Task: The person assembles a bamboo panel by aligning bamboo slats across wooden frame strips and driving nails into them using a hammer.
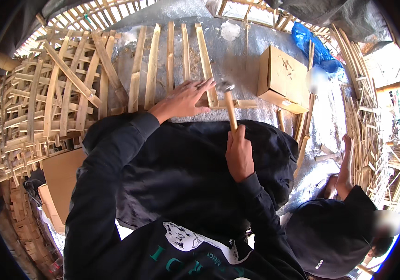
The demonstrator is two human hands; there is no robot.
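Observation:
My right hand (240, 154) is wrapped round the wooden handle of a hammer (230, 108). The metal hammer head is raised at the far end, just right of a bamboo slat (204, 56). Stretched out flat, my left hand (186, 99) has its fingertips at that same slat, left of the hammer head. Whether a small nail is under the fingers cannot be seen. More bamboo slats (152, 65) lie side by side beyond my left hand, pointing away from me. A crosswise bamboo strip (242, 104) shows near their close ends, partly covered by my hand.
On the left lies a woven bamboo lattice (34, 100). A cardboard box (286, 77) stands at the right, with a blue plastic sheet (319, 51) behind it. At lower right sits another person (330, 235) in dark clothes. Bundled bamboo strips (363, 121) line the right side.

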